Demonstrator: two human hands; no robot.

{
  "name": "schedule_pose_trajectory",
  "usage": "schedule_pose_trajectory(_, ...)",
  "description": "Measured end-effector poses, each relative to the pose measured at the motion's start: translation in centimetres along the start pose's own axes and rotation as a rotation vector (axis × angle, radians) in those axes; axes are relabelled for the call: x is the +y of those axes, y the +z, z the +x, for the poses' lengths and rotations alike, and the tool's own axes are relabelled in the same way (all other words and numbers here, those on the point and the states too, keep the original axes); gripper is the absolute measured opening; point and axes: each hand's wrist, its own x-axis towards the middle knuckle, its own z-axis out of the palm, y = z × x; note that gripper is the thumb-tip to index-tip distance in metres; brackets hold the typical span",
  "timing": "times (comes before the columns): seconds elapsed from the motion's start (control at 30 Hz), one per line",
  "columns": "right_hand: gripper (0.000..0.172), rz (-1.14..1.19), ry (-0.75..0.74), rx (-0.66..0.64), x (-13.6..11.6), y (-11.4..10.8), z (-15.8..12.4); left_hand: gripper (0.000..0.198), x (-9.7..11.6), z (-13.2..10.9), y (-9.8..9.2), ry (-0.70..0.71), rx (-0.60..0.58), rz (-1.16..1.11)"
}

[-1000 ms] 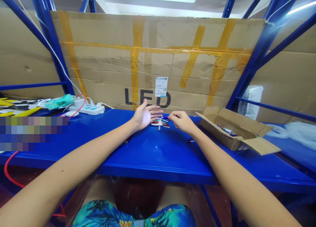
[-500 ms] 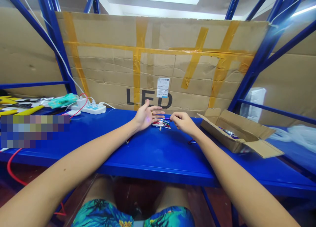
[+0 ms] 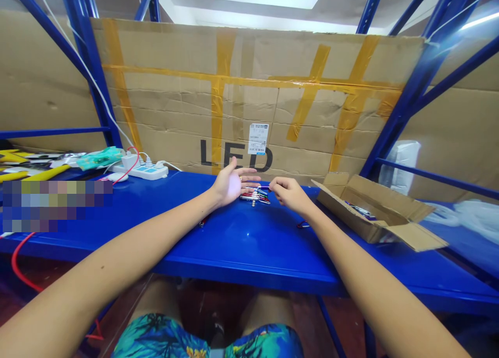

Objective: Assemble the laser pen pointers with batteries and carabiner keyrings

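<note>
Several slim metallic pens (image 3: pixel 255 196) in red, green and silver lie in a small pile on the blue table (image 3: pixel 241 243). Just left of the pile is my left hand (image 3: pixel 234 185), palm turned up and fingers spread, holding nothing. A bright spot of light falls on its palm. My right hand (image 3: pixel 286 191) is closed on a purple-blue pen (image 3: pixel 264 187), pinched near its right end above the pile. The pen points toward the left fingers. Another small blue and red item (image 3: pixel 302 224) lies below my right wrist, partly hidden.
An open cardboard box (image 3: pixel 362 212) with similar items stands on the right. A white power strip (image 3: pixel 144 170) with cables and yellow-handled things (image 3: pixel 47 173) lie at the left. Behind the table stands a large cardboard sheet (image 3: pixel 175 108) between blue posts.
</note>
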Motion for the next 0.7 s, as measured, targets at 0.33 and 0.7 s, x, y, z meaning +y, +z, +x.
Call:
schedule_pose_trajectory(0.33,0.022,-0.015,0.001,-0.001,0.16,0.18,0.02,0.075,0.25,0.01,0.12,-0.052,-0.013,-0.123)
schedule_pose_trajectory(0.7,0.023,-0.040,0.005,0.035,0.18,-0.03,0.12,0.075,0.10,0.01,-0.05,-0.069,-0.078,-0.139)
